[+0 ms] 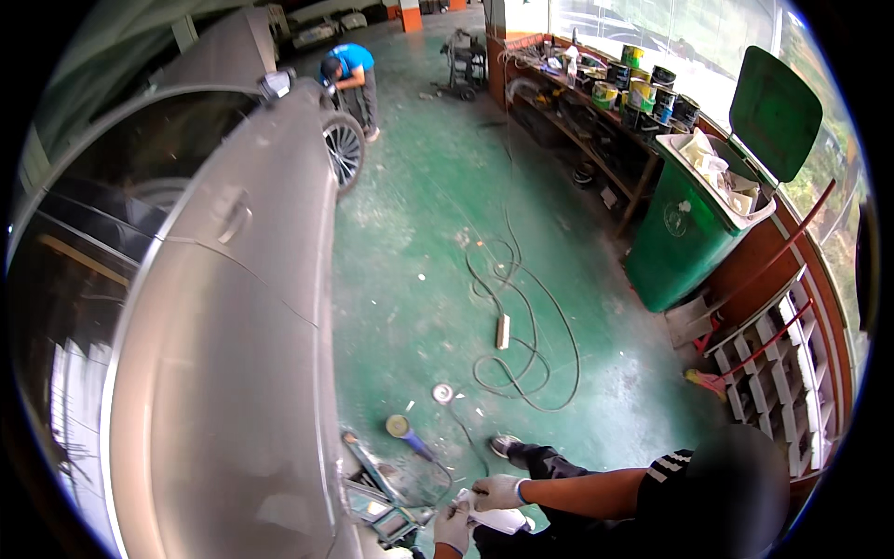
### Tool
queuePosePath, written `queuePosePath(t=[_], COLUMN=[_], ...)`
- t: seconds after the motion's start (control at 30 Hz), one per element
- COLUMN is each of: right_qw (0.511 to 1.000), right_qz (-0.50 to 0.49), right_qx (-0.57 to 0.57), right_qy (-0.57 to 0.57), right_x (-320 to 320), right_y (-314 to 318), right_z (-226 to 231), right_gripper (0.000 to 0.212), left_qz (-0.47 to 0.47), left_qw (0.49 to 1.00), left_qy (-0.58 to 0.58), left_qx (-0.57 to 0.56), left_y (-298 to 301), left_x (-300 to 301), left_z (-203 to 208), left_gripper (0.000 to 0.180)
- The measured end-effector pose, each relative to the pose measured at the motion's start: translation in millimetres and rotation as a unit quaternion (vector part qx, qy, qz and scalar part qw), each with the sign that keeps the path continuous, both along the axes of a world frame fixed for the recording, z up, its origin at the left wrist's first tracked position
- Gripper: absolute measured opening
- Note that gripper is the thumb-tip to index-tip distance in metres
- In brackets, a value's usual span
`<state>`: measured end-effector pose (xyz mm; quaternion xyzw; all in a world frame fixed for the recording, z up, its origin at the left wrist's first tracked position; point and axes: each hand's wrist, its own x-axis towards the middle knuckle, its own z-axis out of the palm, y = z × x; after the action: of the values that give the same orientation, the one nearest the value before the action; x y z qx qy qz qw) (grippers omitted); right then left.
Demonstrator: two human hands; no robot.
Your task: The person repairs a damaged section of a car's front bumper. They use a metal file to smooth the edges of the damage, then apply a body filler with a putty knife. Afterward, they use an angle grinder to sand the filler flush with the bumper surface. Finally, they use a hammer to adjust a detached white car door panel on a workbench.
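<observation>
Neither of my hands is in view. At the lower edge, a co-worker in a black top with a white-striped sleeve (672,463) is low beside a car. One white-gloved hand (498,492), on the end of that person's bare forearm (582,496), holds a white sheet (501,520). A second gloved hand (453,526) grips the sheet's other side; its arm is cut off by the frame, and it looks to be the same person's. What the sheet is made of I cannot tell. Near these hands lie a blue hand grinder (410,436) and a round-headed corded tool (442,394).
The beige car (233,373) fills the left. A metal frame (382,508) lies beside it. Cable loops and a power strip (503,332) cross the green floor. Right stand a green bin (684,224) and a bench with paint cans (643,91). Another person (349,70) bends by the wheel.
</observation>
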<state>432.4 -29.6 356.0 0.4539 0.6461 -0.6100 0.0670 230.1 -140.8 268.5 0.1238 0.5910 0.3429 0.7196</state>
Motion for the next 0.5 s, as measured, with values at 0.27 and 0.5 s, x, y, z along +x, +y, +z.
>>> queuePosePath(t=[0.27,0.5], right_qw=[0.98,0.944], right_qz=[0.144,0.242], right_qx=[0.109,0.155], right_qy=[0.082,0.162], right_x=[-13.8,16.6], right_y=[12.3,-1.3], right_z=[169.4,165.8], right_gripper=[0.056,0.045], left_qz=[0.047,0.186], left_qw=[0.984,0.949], left_qy=[0.156,0.215], left_qx=[0.074,0.134], left_y=[-7.7,-51.8], left_x=[20.0,99.8], left_z=[224.9,250.0], left_gripper=[0.048,0.039])
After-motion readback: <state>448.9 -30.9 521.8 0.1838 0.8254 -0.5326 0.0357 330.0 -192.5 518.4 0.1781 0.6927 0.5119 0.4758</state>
